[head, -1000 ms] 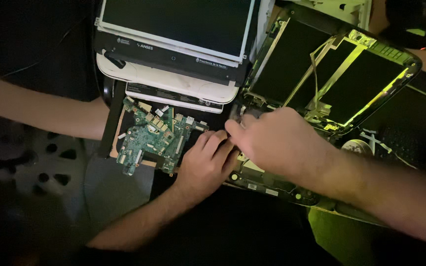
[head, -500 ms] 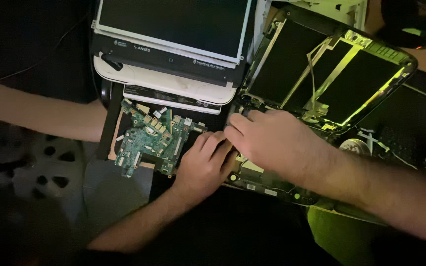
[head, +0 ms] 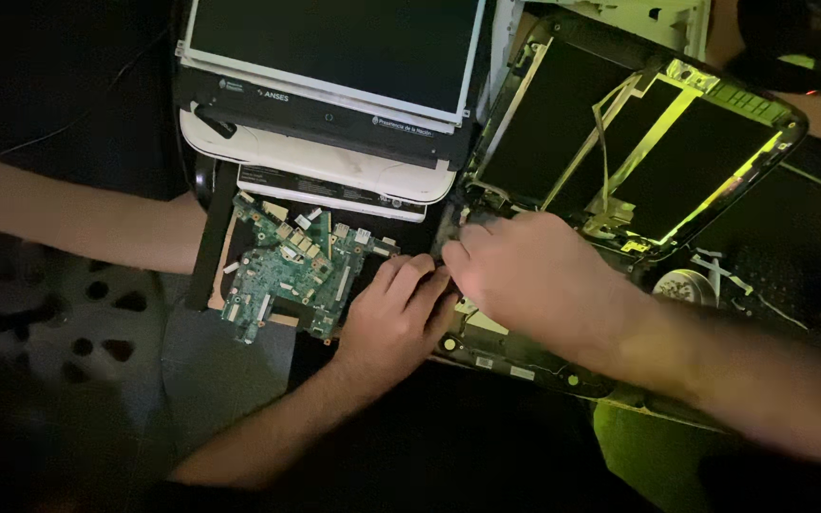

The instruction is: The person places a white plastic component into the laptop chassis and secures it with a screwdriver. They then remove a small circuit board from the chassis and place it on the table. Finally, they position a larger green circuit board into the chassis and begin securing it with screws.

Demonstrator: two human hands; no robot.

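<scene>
my left hand [head: 396,318] presses flat, fingers loose, steadying the laptop base [head: 525,356]; my right hand [head: 534,280] pinches toward the hinge [head: 453,223] at 12 o'clock, contents hidden; green board [head: 292,275] at 9.

- Work surface [head: 486,446]: dark, dimly lit, bare only along the near edge.
- Opened laptop shell [head: 639,142]: black inside, with metal strips and a greenish glow, lying at the right.
- Stack of laptop screens and lids [head: 334,104]: at the far side, the white one lowest.
- Green circuit board [head: 292,275]: on a brown backing just in front of the stack.
- Small round part [head: 684,285]: beside the shell's near edge.
</scene>
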